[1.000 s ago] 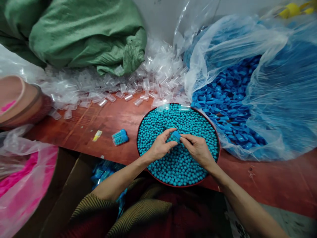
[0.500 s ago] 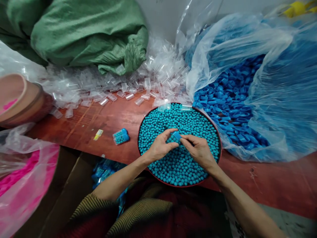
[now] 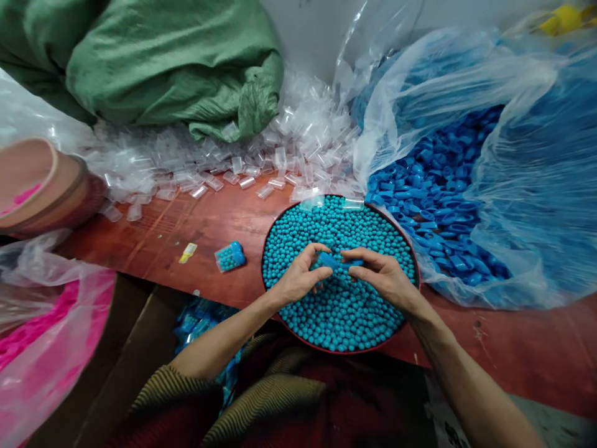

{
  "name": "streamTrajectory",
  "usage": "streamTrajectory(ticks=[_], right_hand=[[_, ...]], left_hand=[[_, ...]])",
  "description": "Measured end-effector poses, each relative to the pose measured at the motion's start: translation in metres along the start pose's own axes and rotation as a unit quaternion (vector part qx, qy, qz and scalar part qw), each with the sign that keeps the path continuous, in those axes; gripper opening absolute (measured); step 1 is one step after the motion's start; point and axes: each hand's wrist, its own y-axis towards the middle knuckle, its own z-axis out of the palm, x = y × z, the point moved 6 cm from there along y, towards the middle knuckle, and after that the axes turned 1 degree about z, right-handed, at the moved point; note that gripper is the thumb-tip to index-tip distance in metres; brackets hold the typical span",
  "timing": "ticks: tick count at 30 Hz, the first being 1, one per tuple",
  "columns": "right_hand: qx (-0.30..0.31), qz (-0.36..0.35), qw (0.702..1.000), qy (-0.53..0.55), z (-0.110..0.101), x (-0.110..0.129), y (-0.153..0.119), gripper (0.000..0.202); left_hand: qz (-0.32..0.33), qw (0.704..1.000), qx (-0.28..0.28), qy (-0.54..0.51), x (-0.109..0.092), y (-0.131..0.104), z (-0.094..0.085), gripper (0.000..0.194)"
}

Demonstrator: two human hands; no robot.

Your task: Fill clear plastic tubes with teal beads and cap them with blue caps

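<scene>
Over a round tray (image 3: 416,274) of turquoise beads (image 3: 345,317), my left hand (image 3: 298,274) pinches a small clear plastic container with a blue piece on it (image 3: 327,261), partly hidden by the fingers. My right hand (image 3: 385,274) is just to its right, thumb and fingers closed on a small blue plastic piece (image 3: 352,264). A narrow gap lies between the two hands. On the table to the left lies a bead-filled clear container with a blue cap (image 3: 230,256).
Clear plastic containers (image 3: 317,137) are heaped behind the tray, beside a green cloth sack (image 3: 177,68). An open bag (image 3: 522,162) of blue caps (image 3: 433,193) stands right. Bowls (image 3: 51,186), a bag of pink pieces (image 3: 88,323) and a yellow scrap (image 3: 188,252) are left.
My right hand has drawn slightly away from the container, and a separate blue piece now shows in its fingers. The left hand keeps its hold. The view has shifted slightly.
</scene>
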Motion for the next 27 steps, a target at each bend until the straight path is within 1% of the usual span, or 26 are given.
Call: streamTrajectory(ticks=[2, 4, 5, 7, 8, 9, 10, 12, 14, 15, 17, 20, 23, 25, 27], right_hand=[[-0.037, 0.052, 0.995, 0.072, -0.001, -0.010, 0.002, 0.046], [-0.082, 0.060, 0.991, 0.085, -0.001, -0.013, 0.002, 0.060], [-0.102, 0.053, 0.991, 0.061, 0.001, -0.012, 0.001, 0.060], [-0.116, 0.019, 0.993, -0.032, 0.006, -0.004, -0.001, 0.049], [-0.105, -0.005, 0.991, -0.086, 0.011, 0.001, -0.003, 0.045], [-0.084, -0.029, 0.986, -0.138, 0.018, 0.005, -0.005, 0.045], [-0.060, -0.054, 0.980, -0.184, 0.025, 0.008, -0.007, 0.049], [-0.027, -0.093, 0.960, -0.261, 0.037, 0.011, -0.011, 0.070], [-0.032, -0.114, 0.937, -0.328, 0.045, 0.011, -0.013, 0.090], [-0.046, -0.117, 0.927, -0.353, 0.046, 0.011, -0.014, 0.094], [-0.080, -0.119, 0.913, -0.381, 0.048, 0.011, -0.015, 0.091], [-0.117, -0.143, 0.903, -0.387, 0.051, 0.014, -0.016, 0.082], [-0.127, -0.177, 0.895, -0.390, 0.053, 0.016, -0.017, 0.078], [-0.127, -0.183, 0.893, -0.391, 0.054, 0.013, -0.016, 0.078], [-0.125, -0.184, 0.895, -0.387, 0.055, 0.010, -0.015, 0.079]], left_hand=[[-0.004, 1.000, 0.006, 0.013, 0.001, -0.002, 0.001, 0.035], [0.005, 1.000, -0.002, 0.030, 0.000, -0.003, 0.002, 0.037], [0.015, 0.999, -0.008, 0.038, -0.001, -0.004, 0.003, 0.040], [0.057, 0.996, -0.024, 0.061, -0.004, -0.004, 0.005, 0.048], [0.083, 0.993, -0.032, 0.075, -0.005, -0.005, 0.005, 0.051], [0.106, 0.990, -0.038, 0.085, -0.006, -0.005, 0.006, 0.052], [0.125, 0.987, -0.042, 0.089, -0.007, -0.005, 0.006, 0.052], [0.143, 0.986, -0.044, 0.077, -0.006, -0.004, 0.006, 0.049], [0.145, 0.987, -0.036, 0.058, -0.006, -0.004, 0.006, 0.047], [0.146, 0.987, -0.033, 0.052, -0.007, -0.004, 0.007, 0.046], [0.140, 0.989, -0.026, 0.039, -0.010, -0.005, 0.008, 0.041], [0.110, 0.994, -0.026, -0.004, -0.011, -0.007, 0.012, 0.029], [0.091, 0.994, -0.063, -0.026, -0.010, -0.009, 0.013, 0.021], [0.088, 0.991, -0.096, -0.012, -0.009, -0.010, 0.012, 0.019], [0.084, 0.989, -0.118, 0.003, -0.007, -0.009, 0.012, 0.016]])
